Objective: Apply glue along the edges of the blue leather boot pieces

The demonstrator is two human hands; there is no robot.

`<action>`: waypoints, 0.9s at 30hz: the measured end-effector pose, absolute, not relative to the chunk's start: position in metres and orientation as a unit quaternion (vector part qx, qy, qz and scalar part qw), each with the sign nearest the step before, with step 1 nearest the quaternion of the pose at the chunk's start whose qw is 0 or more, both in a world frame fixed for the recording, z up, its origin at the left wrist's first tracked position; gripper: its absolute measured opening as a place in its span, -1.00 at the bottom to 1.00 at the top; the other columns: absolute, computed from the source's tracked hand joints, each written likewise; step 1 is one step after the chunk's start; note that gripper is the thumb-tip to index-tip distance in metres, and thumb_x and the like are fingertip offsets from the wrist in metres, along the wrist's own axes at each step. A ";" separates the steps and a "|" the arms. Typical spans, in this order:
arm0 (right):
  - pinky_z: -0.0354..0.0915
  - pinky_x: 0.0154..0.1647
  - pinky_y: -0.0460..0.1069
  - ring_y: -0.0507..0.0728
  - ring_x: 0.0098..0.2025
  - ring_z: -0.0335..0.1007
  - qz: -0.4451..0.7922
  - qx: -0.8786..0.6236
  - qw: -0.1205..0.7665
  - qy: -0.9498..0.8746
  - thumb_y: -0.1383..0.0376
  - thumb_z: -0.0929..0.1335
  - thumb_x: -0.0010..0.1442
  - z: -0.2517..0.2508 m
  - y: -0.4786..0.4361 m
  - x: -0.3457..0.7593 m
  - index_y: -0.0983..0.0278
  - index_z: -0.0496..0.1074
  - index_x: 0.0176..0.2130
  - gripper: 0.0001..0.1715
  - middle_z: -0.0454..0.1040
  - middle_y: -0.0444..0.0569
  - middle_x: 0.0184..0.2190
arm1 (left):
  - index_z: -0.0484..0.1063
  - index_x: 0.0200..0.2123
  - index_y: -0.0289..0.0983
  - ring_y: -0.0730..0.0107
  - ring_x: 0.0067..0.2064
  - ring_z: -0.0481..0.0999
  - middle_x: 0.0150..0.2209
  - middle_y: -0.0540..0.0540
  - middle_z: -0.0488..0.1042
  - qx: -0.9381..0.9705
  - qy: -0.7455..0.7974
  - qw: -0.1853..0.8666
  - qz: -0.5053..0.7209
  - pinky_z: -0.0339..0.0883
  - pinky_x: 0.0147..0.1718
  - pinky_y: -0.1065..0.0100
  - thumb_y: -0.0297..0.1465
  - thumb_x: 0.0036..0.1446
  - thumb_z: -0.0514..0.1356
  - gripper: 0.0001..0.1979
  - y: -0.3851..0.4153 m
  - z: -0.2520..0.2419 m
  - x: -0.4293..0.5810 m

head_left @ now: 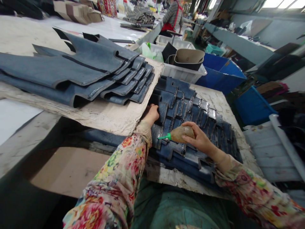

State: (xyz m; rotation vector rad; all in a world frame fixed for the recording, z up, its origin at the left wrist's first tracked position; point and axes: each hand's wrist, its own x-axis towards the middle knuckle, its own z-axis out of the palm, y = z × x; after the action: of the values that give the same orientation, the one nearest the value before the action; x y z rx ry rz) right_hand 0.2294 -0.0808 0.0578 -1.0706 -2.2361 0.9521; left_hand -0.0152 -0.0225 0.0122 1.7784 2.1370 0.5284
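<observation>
My right hand is wrapped round a brownish squeeze bottle with a green nozzle. The nozzle tip points left, just over the shiny, wet-looking edge of a dark blue leather piece. My left hand has its fingers curled at that piece, beside the edge of the pale board; its fingertips are partly hidden. Overlapping dark blue leather pieces lie in staggered rows under and beyond both hands, with glossy strips along their edges.
A pale board at the left bears a stack of notched blue leather pieces. Beyond the work stand a white crate with rolled material and a blue bin. Another blue bin is at the right. A person in a red apron is farther back.
</observation>
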 end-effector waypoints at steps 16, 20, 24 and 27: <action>0.32 -0.05 0.14 0.20 -0.06 0.31 0.266 -0.353 0.246 -0.863 0.14 0.36 0.11 0.050 -0.057 0.224 0.18 0.22 -0.02 -0.54 0.30 0.03 -0.08 | 0.43 -0.02 -0.22 0.25 0.05 0.35 0.03 -0.09 0.38 0.620 0.745 0.164 0.186 0.17 0.07 0.38 -0.48 -0.02 0.13 -0.57 -0.023 0.014 -0.015; 0.26 0.02 0.18 0.22 -0.02 0.27 0.184 -0.318 0.276 -0.888 0.18 0.36 0.10 0.049 -0.047 0.220 0.20 0.22 -0.04 -0.57 0.30 0.05 -0.10 | 0.42 -0.02 -0.24 0.25 0.05 0.35 0.03 -0.10 0.38 0.622 0.744 0.162 0.184 0.15 0.08 0.37 -0.49 -0.02 0.13 -0.57 -0.024 0.014 -0.014; 0.22 0.06 0.21 0.24 0.01 0.24 0.148 -0.304 0.288 -0.896 0.19 0.36 0.10 0.050 -0.042 0.218 0.20 0.22 -0.03 -0.56 0.30 0.07 -0.09 | 0.43 -0.03 -0.22 0.25 0.05 0.35 0.05 -0.09 0.37 0.621 0.746 0.157 0.184 0.17 0.07 0.37 -0.49 -0.02 0.13 -0.57 -0.025 0.014 -0.014; 0.23 0.05 0.21 0.25 0.02 0.24 0.148 -0.282 0.269 -0.909 0.19 0.37 0.10 0.053 -0.042 0.218 0.19 0.22 -0.02 -0.54 0.31 0.07 -0.08 | 0.43 -0.03 -0.21 0.26 0.04 0.35 0.03 -0.08 0.38 0.619 0.747 0.158 0.184 0.18 0.07 0.38 -0.49 -0.02 0.13 -0.58 -0.025 0.015 -0.014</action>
State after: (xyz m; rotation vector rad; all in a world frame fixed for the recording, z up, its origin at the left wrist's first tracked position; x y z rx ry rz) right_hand 0.2175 -0.0424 0.0526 -0.7606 -2.4497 0.3999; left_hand -0.0140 -0.0246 0.0147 1.7711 2.1371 0.5271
